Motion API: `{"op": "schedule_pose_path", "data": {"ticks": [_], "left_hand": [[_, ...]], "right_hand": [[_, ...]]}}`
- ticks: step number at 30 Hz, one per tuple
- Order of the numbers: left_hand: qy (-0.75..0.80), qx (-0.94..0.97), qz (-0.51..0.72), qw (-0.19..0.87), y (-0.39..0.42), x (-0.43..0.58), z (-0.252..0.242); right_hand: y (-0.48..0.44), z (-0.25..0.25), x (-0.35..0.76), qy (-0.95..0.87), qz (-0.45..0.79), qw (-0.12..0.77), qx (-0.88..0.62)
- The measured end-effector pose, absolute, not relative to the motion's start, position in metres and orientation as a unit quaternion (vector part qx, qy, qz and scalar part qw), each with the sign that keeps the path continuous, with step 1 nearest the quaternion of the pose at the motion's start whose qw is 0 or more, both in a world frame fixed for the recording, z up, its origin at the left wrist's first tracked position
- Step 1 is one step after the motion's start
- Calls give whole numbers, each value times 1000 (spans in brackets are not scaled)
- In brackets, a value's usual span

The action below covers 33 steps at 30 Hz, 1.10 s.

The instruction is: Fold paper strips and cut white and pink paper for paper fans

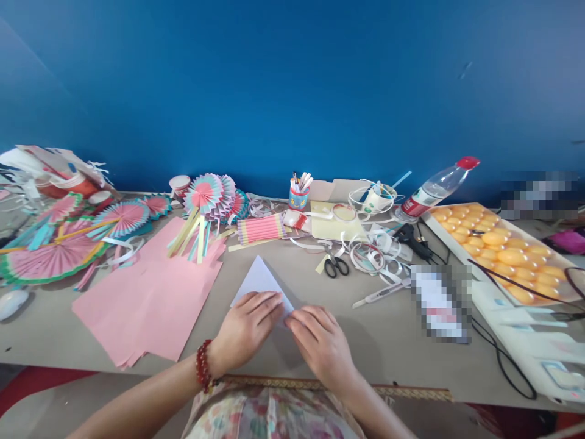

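A white sheet of paper, folded to a triangle, lies on the table in front of me with its point facing the wall. My left hand rests flat across its left and lower part, fingers stretched to the right. At the paper's right corner, my right hand has its fingers bent and closed on the edge. Both hands cover the paper's lower part. Left of them is a stack of pink paper. Black-handled scissors and a white utility knife lie beyond my right hand.
Pleated paper fans crowd the left side. At the back stand a pen cup and a tilted plastic bottle. Curled paper strips, a glue gun and a tray of yellow balls fill the right, with black cables.
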<state>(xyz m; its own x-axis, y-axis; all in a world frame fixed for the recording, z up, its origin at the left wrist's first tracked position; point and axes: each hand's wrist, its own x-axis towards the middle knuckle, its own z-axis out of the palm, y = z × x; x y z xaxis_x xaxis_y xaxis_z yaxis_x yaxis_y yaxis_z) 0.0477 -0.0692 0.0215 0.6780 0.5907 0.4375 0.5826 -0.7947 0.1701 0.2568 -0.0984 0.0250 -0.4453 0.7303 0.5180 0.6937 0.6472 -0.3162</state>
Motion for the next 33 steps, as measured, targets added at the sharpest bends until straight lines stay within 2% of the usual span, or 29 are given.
{"op": "schedule_pose_path", "data": {"ticks": [7,14,20,28,33], "left_hand": [[367,888,268,65,-53,25,38],[468,761,325,310,-40,20,77],[500,650,314,479,-42,22,75],[497,608,340,516,-45,19,66],[497,618,345,503,-48,20,67]], "right_hand": [[-84,27,272,-790,149,410,-432],[-72,47,282,-647,321,450,-525],[-73,49,286,-568,415,459,-542],[-73,58,288,-569,402,475,-537],[-74,60,290,-587,387,471,-533]]}}
